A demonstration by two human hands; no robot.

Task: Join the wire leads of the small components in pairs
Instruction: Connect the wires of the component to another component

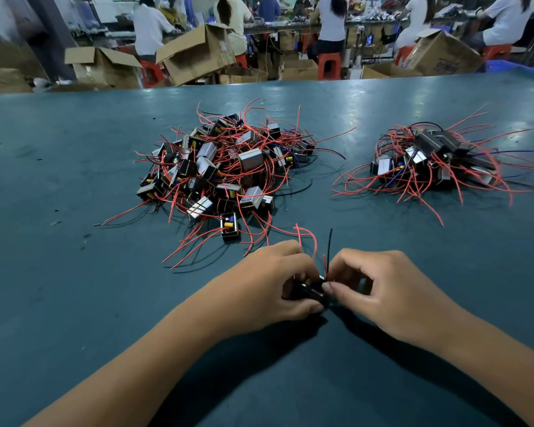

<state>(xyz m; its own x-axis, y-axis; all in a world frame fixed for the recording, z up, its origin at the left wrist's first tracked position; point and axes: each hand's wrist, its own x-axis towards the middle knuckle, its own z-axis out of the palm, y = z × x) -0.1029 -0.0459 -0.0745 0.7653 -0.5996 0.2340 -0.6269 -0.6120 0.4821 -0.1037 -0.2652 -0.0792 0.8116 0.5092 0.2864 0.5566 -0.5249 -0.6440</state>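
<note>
— What are the hands doing?

— The left hand [285, 280] has its fingers curled round a small black component [310, 290], low over the worktop [59, 180] near the front edge. The right hand [372, 289] is clenched to a pinch: thumb and forefinger nip the wire leads right where they leave the component. The two hands almost touch.

— Which leads?

— One black lead [329, 251] stands up between the hands, with a short red lead [325, 263] beside it. Another red lead [307, 234] arches over the left hand's knuckles.

— Only one component in hand?

— One that I can see; most of it is hidden by the fingers, so I cannot tell whether a second is behind it.

— And further out?

— Two heaps. The big heap [225, 167] lies straight beyond the hands, dozens of black-and-silver components tangled in red wire, too many to count. The smaller heap [435, 158] lies to the right, well apart from the first.

— Beyond the worktop?

— Open cardboard boxes [198, 53], red stools [329, 66], and several people seated with their backs turned.
</note>
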